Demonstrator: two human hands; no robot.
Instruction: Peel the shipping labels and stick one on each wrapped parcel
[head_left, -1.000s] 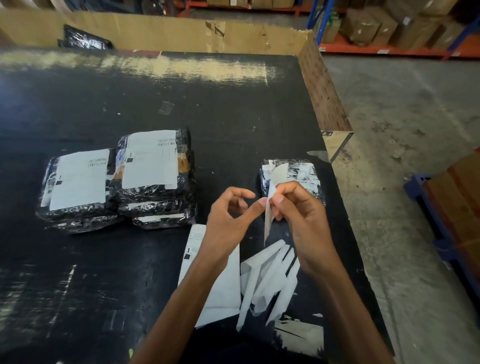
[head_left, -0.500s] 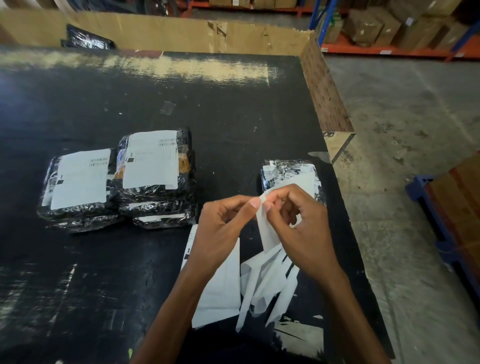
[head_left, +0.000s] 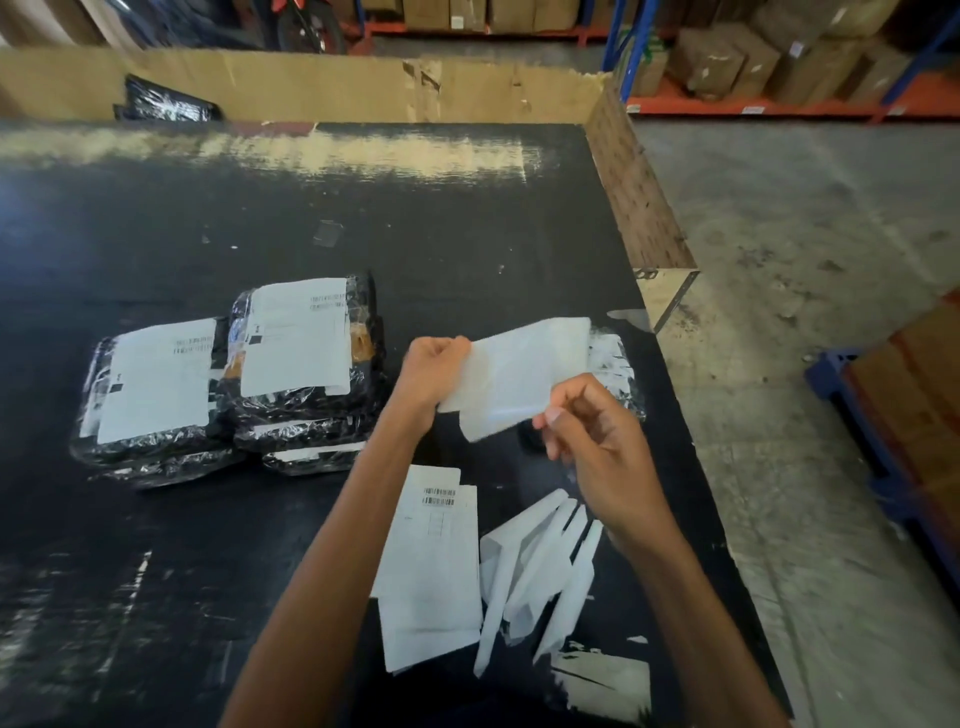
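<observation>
Between my two hands a white shipping label (head_left: 524, 371) is spread out flat above the black table (head_left: 415, 234). My left hand (head_left: 434, 371) pinches its left edge. My right hand (head_left: 597, 441) pinches the lower right part, where a backing strip (head_left: 493, 421) hangs down. Behind the label lies a black wrapped parcel (head_left: 615, 364), mostly hidden and bare of any label where it shows. To the left sit two stacks of black wrapped parcels, each with a white label on top (head_left: 156, 379) (head_left: 298, 338). A small pile of unpeeled labels (head_left: 434, 561) lies under my forearms.
Several curled white backing strips (head_left: 540, 571) lie right of the label pile. A cardboard wall (head_left: 311, 83) edges the table's far side and far right. The table's right edge drops to a concrete floor (head_left: 805, 260). A blue pallet with boxes (head_left: 909, 415) stands at the right.
The label was held edge-on with both hands close together. My hands have drawn apart, and the label is now spread wide and raised over the unlabelled parcel.
</observation>
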